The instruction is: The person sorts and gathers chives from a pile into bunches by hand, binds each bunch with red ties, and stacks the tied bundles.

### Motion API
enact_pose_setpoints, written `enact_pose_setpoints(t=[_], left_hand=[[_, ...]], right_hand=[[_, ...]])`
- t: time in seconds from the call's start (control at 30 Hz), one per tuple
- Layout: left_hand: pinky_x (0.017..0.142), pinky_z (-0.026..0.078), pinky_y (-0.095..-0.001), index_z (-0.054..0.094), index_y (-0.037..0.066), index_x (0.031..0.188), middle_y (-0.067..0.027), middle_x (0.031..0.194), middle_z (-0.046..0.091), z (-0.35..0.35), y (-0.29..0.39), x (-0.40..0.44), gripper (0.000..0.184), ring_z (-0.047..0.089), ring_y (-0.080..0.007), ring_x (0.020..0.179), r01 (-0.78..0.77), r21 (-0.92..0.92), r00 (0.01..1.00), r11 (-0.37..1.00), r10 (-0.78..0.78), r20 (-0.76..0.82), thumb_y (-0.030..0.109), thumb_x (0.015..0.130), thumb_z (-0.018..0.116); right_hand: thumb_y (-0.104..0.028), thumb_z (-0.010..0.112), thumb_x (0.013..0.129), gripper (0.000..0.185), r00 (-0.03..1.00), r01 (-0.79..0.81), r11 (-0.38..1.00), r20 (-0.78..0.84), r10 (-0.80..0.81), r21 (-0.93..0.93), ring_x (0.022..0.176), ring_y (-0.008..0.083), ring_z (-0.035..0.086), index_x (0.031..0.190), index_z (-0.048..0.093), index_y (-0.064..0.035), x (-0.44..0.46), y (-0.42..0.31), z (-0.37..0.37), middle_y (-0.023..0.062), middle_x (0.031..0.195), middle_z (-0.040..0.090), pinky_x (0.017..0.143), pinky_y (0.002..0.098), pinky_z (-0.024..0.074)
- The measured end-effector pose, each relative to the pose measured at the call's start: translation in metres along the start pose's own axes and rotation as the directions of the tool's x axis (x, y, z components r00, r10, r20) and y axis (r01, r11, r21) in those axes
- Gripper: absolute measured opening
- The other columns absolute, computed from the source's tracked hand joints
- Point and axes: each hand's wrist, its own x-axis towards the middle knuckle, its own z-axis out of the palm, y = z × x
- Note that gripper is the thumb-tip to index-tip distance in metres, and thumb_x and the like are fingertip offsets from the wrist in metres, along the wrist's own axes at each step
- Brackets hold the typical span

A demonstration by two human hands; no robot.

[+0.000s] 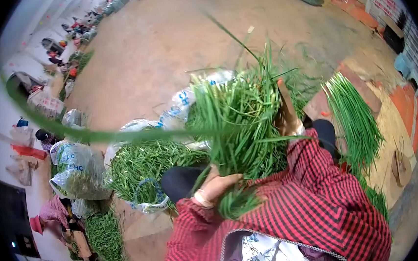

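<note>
A big heap of long, flat green garlic chives sits in front of my lap, partly over a clear plastic bag. My left hand is closed at the heap's near left side, its thumb pointing right. Chive leaves stick out below that hand, against the checked red sleeve. My right hand lies along the heap's right side with fingers stretched upward, touching the leaves; its thumb is hidden. One blurred leaf crosses the view close to the camera.
At right, a neat chive bundle lies on cardboard. An open bag of chives stands left of my knee, with a filled bag beyond. A person in a pink hat works at lower left near another chive pile.
</note>
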Motion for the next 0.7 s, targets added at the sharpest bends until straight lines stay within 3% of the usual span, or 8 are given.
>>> enact_pose_setpoints(t=[0.03, 0.1, 0.2, 0.23, 0.3, 0.43, 0.67, 0.7], left_hand=[[0.075, 0.049, -0.027, 0.056, 0.001, 0.121, -0.0054, 0.102, 0.065, -0.013, -0.001, -0.006, 0.04, 0.061, -0.0152, 0.089, 0.038, 0.064, 0.998, 0.997, -0.041, 0.057, -0.002, 0.082, 0.064], [0.081, 0.049, -0.0279, 0.054, 0.002, 0.123, -0.0071, 0.108, 0.065, -0.017, 0.002, -0.028, 0.043, 0.061, -0.0168, 0.096, 0.043, -0.033, 0.999, 0.999, -0.044, -0.026, -0.006, 0.081, 0.063], [0.083, 0.049, -0.0302, 0.055, 0.001, 0.124, -0.0074, 0.11, 0.065, -0.031, 0.005, -0.052, 0.045, 0.061, -0.0171, 0.097, 0.134, 0.152, 0.989, 0.979, -0.142, 0.041, -0.008, 0.081, 0.061], [0.083, 0.049, -0.0302, 0.055, 0.001, 0.124, -0.0074, 0.11, 0.065, -0.036, -0.005, -0.058, 0.045, 0.061, -0.0171, 0.097, 0.154, 0.146, 0.986, 0.977, -0.162, 0.04, -0.008, 0.081, 0.061], [0.082, 0.049, -0.0302, 0.057, 0.0, 0.123, -0.0068, 0.107, 0.067, -0.037, -0.02, -0.069, 0.043, 0.062, -0.0169, 0.093, 0.357, 0.044, 0.932, 0.933, -0.359, 0.056, -0.006, 0.081, 0.062], [0.079, 0.049, -0.0297, 0.059, 0.001, 0.119, -0.0062, 0.102, 0.067, -0.004, -0.03, -0.077, 0.04, 0.062, -0.015, 0.088, 0.361, -0.335, 0.928, 0.87, -0.372, 0.032, 0.0, 0.08, 0.067], [0.079, 0.048, -0.029, 0.059, -0.003, 0.117, -0.0077, 0.098, 0.067, -0.023, -0.053, -0.095, 0.038, 0.061, -0.0163, 0.085, 0.406, -0.445, 0.907, 0.798, -0.41, 0.092, 0.011, 0.082, 0.062], [0.073, 0.048, -0.0265, 0.057, -0.005, 0.119, -0.0079, 0.093, 0.066, -0.023, -0.053, -0.096, 0.042, 0.06, -0.0147, 0.078, 0.405, -0.512, 0.899, 0.758, -0.433, 0.07, 0.011, 0.081, 0.063]], right_hand=[[-0.046, 0.054, 0.095, 0.066, 0.995, 0.006, 0.946, -0.093, 0.025, 0.324, 0.104, 0.0206, 0.059, 0.144, 0.035, -0.0063, 0.0, -0.002, 0.019, 0.0126, 0.127, 0.056, 0.091, 0.0359, 0.0518], [-0.036, 0.06, 0.093, 0.061, 0.986, -0.073, 0.97, 0.162, 0.035, 0.23, 0.103, 0.0176, 0.059, 0.141, 0.039, -0.0043, -0.003, -0.006, 0.003, 0.0103, 0.124, 0.058, 0.09, 0.0356, 0.0507], [-0.039, 0.067, 0.087, 0.064, 0.953, -0.278, 0.832, -0.028, 0.302, -0.48, 0.1, 0.0179, 0.057, 0.131, 0.05, 0.0029, 0.011, 0.025, -0.027, 0.0098, 0.114, 0.061, 0.087, 0.0342, 0.0481], [-0.035, 0.066, 0.088, 0.059, 0.842, -0.539, 0.392, -0.463, 0.277, -0.746, 0.097, 0.0186, 0.057, 0.13, 0.05, 0.0033, 0.014, 0.034, -0.009, 0.0111, 0.112, 0.062, 0.083, 0.0331, 0.0494], [-0.033, 0.067, 0.088, 0.058, 0.908, -0.415, 0.561, -0.286, 0.306, -0.716, 0.093, 0.0202, 0.06, 0.128, 0.049, 0.0049, -0.016, 0.027, 0.006, 0.0143, 0.111, 0.062, 0.078, 0.032, 0.052], [-0.02, 0.064, 0.089, 0.041, 0.937, -0.347, 0.713, -0.257, 0.237, -0.61, 0.079, 0.0178, 0.06, 0.119, 0.055, 0.0062, 0.009, 0.074, -0.038, 0.0109, 0.092, 0.065, 0.07, 0.0318, 0.051], [-0.033, 0.074, 0.077, 0.031, 0.761, -0.332, 0.798, -0.643, -0.09, -0.504, 0.052, 0.0122, 0.048, 0.087, 0.062, -0.0067, 0.045, -0.013, -0.079, -0.0005, 0.066, 0.053, 0.046, 0.0297, 0.0415], [-0.036, 0.074, 0.078, 0.031, 0.847, -0.204, 0.851, -0.523, -0.096, -0.485, 0.044, 0.0105, 0.044, 0.08, 0.059, -0.009, 0.04, -0.029, -0.087, -0.0002, 0.064, 0.054, 0.041, 0.0253, 0.0398]])
